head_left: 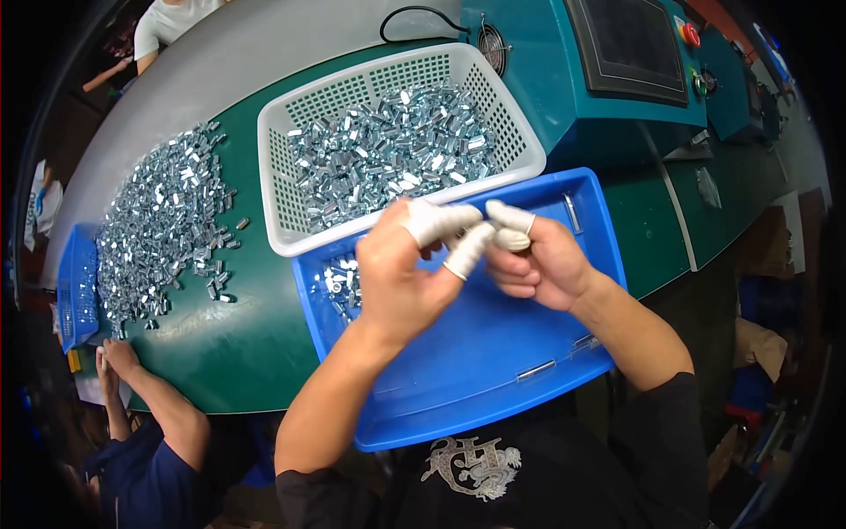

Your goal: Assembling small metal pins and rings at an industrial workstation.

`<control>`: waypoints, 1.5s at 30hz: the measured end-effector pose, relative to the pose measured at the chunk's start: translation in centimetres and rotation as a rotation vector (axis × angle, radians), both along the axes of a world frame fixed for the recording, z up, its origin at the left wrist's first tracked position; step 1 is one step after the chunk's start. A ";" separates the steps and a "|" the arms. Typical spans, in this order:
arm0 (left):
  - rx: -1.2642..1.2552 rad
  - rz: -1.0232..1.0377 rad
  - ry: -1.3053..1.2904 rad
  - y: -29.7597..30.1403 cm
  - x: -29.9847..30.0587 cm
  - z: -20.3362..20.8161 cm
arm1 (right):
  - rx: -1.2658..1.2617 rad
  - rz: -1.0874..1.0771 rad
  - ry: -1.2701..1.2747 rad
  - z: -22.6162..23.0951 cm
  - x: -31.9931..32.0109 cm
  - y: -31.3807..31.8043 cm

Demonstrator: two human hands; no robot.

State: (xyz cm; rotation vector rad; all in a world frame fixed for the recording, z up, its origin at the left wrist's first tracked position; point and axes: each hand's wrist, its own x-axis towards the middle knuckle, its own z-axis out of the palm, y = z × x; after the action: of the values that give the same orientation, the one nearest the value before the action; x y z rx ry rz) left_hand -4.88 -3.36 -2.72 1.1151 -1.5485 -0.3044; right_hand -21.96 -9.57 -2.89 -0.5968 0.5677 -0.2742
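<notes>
Over the blue tray [458, 361], my left hand [388, 278] and my right hand [553, 260] meet fingertip to fingertip. White finger cots cover the thumbs and some fingers of both. Each hand is closed in a pinch; whatever sits between the tips is too small and covered to make out. Small shiny metal parts [340, 280] lie in the tray's left end, partly behind my left forearm. A slim metal rod [536, 370] rests near its front wall. Just beyond the tray stands a white perforated basket [275, 159], filled with short silvery metal pieces [388, 150].
A large heap of similar metal pieces [172, 220] spreads over the green table [247, 353] at left, beside a blue basket [79, 291]. A co-worker's hands [116, 354] are near it. At the back right stands a teal machine [555, 79] with a screen and a red button [689, 35].
</notes>
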 end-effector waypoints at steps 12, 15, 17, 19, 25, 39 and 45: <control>0.651 0.222 -0.511 1.3 0.3 2.1 | -0.260 -0.240 0.139 1.3 -0.6 -0.3; 0.714 0.096 -0.782 1.9 0.8 0.5 | -0.266 -0.236 0.126 0.9 -0.8 -0.2; 0.822 0.088 -0.848 1.9 1.0 0.0 | -0.268 -0.245 0.125 1.3 -0.6 0.1; 0.790 0.085 -0.840 1.7 1.0 -0.4 | -0.281 -0.238 0.118 1.2 -0.7 0.0; 0.706 -0.006 -0.418 0.9 0.3 -0.2 | -0.443 -0.276 0.196 0.7 -0.5 0.4; 0.294 -0.092 0.205 0.3 0.1 -0.7 | -0.676 -0.328 0.310 0.5 -0.3 1.1; 0.389 -0.129 0.253 0.5 0.1 -0.7 | -0.688 -0.365 0.359 0.5 0.3 1.3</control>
State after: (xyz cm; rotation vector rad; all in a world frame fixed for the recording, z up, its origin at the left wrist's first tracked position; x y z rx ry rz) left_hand -4.76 -2.85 -3.40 1.2205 -1.3684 -0.8309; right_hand -21.67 -8.23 -2.39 -1.2234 0.9398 -0.7315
